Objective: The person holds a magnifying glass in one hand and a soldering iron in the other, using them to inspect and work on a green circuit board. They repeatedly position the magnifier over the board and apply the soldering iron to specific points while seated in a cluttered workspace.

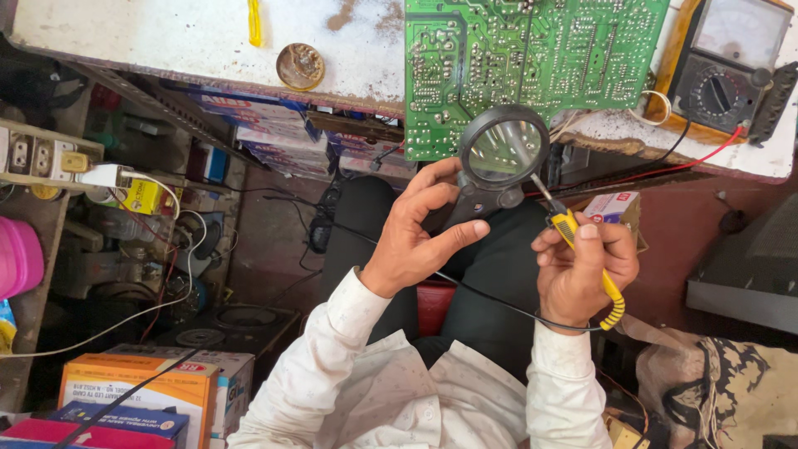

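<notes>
Your left hand point(420, 233) grips the black handle of a magnifying glass point(504, 152), fingers curled round the handle and the thumb stretched out to the right beneath it. The round lens sits over the lower edge of a green circuit board point(532, 58), which lies solder side up on a worn white workbench point(166, 33) and overhangs its front edge.

Your right hand point(582, 270) pinches a yellow-handled soldering iron point(573, 237), thumb and fingers closed tight on the grip. Its metal tip slants up and left and ends at the lower right rim of the lens; whether it touches the board, you cannot tell. The iron's black cord point(490, 298) trails from its ribbed end across your dark trousers.

On the bench, right of the board, stands an analogue meter point(723, 71) in a wooden case, with a red lead point(665, 170) running down from it. Left of the board sit a round rusty tin lid point(300, 66) and a small yellow tool point(254, 21).

At far left, a power strip point(41, 154) holds a white plug. Cardboard boxes point(158, 391) are stacked at lower left. Both your sleeves are white.
</notes>
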